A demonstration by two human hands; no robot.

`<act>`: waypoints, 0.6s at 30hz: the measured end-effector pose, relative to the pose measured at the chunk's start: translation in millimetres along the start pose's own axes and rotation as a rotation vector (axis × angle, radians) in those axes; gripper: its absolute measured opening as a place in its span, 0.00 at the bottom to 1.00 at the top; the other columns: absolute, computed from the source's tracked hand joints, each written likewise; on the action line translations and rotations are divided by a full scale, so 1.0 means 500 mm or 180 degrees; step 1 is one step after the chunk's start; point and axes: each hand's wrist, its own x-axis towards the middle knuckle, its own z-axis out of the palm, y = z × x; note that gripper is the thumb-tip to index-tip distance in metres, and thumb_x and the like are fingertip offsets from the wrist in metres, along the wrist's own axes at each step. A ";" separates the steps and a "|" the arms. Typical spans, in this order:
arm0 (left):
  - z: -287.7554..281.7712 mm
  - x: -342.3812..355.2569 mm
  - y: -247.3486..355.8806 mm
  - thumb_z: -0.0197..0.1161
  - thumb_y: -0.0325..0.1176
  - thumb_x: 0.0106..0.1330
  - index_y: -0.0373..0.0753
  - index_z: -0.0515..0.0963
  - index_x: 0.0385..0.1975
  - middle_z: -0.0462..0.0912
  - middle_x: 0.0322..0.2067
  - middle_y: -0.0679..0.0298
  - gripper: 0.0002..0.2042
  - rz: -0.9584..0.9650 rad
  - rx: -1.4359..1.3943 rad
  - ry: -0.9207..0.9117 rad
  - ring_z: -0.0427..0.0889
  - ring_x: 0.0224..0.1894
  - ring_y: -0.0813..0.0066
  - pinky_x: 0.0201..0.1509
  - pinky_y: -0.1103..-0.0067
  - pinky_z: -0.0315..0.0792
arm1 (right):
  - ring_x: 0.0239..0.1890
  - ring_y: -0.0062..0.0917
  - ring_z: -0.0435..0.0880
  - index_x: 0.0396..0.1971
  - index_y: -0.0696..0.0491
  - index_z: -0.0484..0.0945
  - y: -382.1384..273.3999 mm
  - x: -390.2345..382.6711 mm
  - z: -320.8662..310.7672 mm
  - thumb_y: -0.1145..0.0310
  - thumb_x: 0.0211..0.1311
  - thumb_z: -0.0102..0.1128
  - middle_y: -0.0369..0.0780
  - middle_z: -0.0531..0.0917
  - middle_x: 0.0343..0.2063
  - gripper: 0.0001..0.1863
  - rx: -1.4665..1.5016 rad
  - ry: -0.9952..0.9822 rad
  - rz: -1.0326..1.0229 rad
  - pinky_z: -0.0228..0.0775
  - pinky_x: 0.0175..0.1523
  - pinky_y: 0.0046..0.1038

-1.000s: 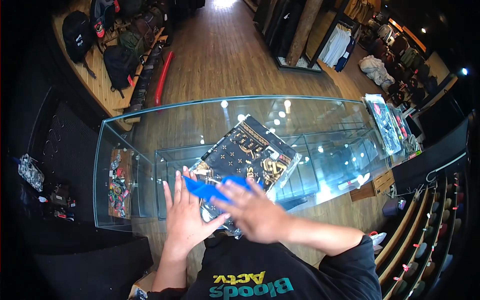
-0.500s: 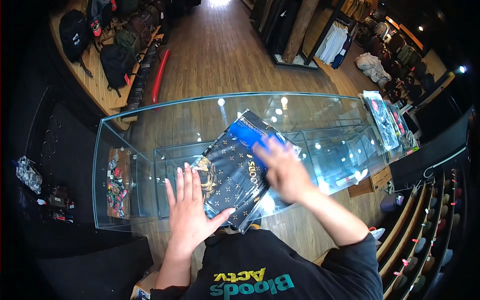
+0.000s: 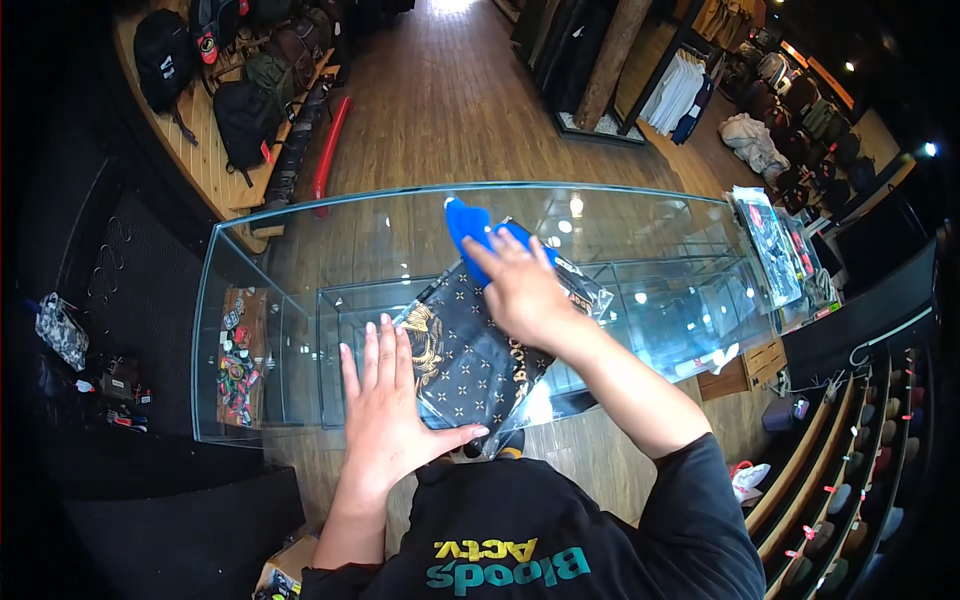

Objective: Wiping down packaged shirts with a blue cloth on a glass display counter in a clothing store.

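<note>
A flat black package (image 3: pixel 465 345) with gold printing and small star shapes lies slanted on the glass counter under a shiny clear plastic wrap. Its lower left edge is under my left hand (image 3: pixel 385 400), which lies flat with the fingers stretched and the thumb spread along the near end. My right hand (image 3: pixel 522 290) presses a blue cloth (image 3: pixel 463 222) down at the package's far end. Part of the cloth sticks out past the package's edge onto the glass. The fingers are bent over the cloth, and the palm hides some of it.
The glass display counter (image 3: pixel 660 235) spans the middle, with small colourful items (image 3: pixel 240 370) inside at left. Plastic-wrapped packages (image 3: pixel 768 250) lie at its right end. Backpacks (image 3: pixel 245 122) line a wooden shelf at far left, near a red tube (image 3: pixel 331 150). Caps (image 3: pixel 842 495) fill racks at right.
My right hand and the blue cloth have slid up and left to the package's far end. My left hand stays flat on the edge. The whole view has shifted slightly.
</note>
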 end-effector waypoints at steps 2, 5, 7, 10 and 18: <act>0.014 0.002 -0.005 0.77 0.84 0.46 0.19 0.56 0.84 0.55 0.87 0.34 0.79 -0.0005 -0.0041 0.0006 0.49 0.92 0.42 0.93 0.43 0.31 | 0.88 0.52 0.62 0.86 0.47 0.67 -0.071 -0.043 0.049 0.70 0.72 0.60 0.57 0.69 0.83 0.41 0.0004 -0.0653 -0.0587 0.46 0.90 0.62; 0.012 -0.010 -0.013 0.78 0.83 0.45 0.19 0.56 0.85 0.54 0.87 0.34 0.79 -0.0025 0.0129 -0.0251 0.48 0.92 0.42 0.93 0.43 0.30 | 0.90 0.50 0.58 0.89 0.44 0.61 -0.142 -0.116 0.043 0.70 0.71 0.62 0.55 0.61 0.87 0.46 0.0530 -0.0697 -0.1073 0.42 0.91 0.64; 0.001 -0.011 -0.004 0.78 0.83 0.45 0.19 0.55 0.85 0.54 0.87 0.34 0.80 -0.0090 -0.0043 -0.0011 0.48 0.92 0.42 0.93 0.43 0.30 | 0.90 0.50 0.58 0.87 0.46 0.65 -0.054 -0.067 0.026 0.71 0.72 0.58 0.56 0.63 0.86 0.42 0.0260 -0.0311 -0.0583 0.42 0.91 0.65; 0.003 0.000 -0.001 0.77 0.85 0.45 0.18 0.55 0.85 0.53 0.88 0.34 0.81 -0.0037 -0.0025 -0.0032 0.48 0.92 0.42 0.93 0.43 0.30 | 0.87 0.54 0.64 0.85 0.49 0.68 0.071 0.012 -0.019 0.74 0.72 0.56 0.57 0.70 0.82 0.39 -0.0189 0.0305 0.0504 0.45 0.89 0.66; 0.005 -0.010 -0.006 0.77 0.85 0.45 0.17 0.61 0.82 0.62 0.84 0.31 0.79 -0.0127 0.0130 -0.0176 0.48 0.92 0.40 0.94 0.44 0.29 | 0.91 0.50 0.56 0.86 0.46 0.68 -0.073 -0.143 -0.001 0.70 0.72 0.60 0.53 0.64 0.87 0.41 0.0379 -0.0659 -0.0774 0.38 0.91 0.67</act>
